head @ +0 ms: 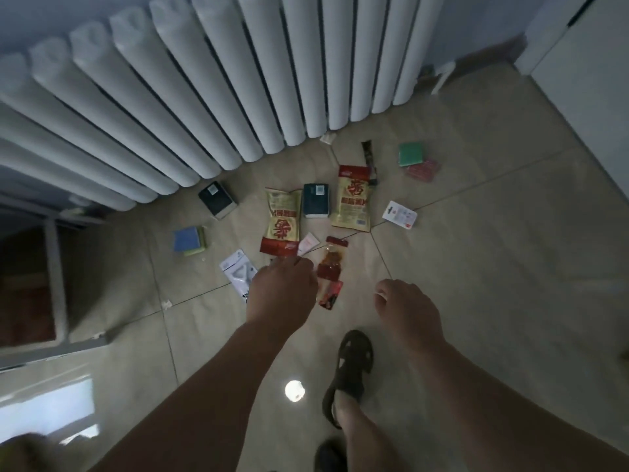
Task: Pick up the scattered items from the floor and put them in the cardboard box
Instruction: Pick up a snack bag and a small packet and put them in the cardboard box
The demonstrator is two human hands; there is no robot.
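Scattered items lie on the tiled floor below a white radiator (204, 97). Two yellow-and-red snack packets (284, 216) (352, 199) flank a dark teal box (316, 200). My left hand (282, 291) hangs over the red lower end of the left packet, its curled fingertips hidden where they meet that edge. My right hand (405, 308) hovers to the right with fingers curled together and nothing in it. Red sauce packets (332, 264) lie between my hands. A blurred tan shape (20, 451) at the bottom left may be the cardboard box.
Also on the floor are a black box (218, 199), a blue-green sponge (189, 240), a white pouch (238, 270), a white card pack (399, 215), a green sponge (412, 154) on a red pack (423, 171), and a dark stick packet (367, 153). My sandalled foot (350, 366) stands below the hands. White furniture (54, 267) stands at the left.
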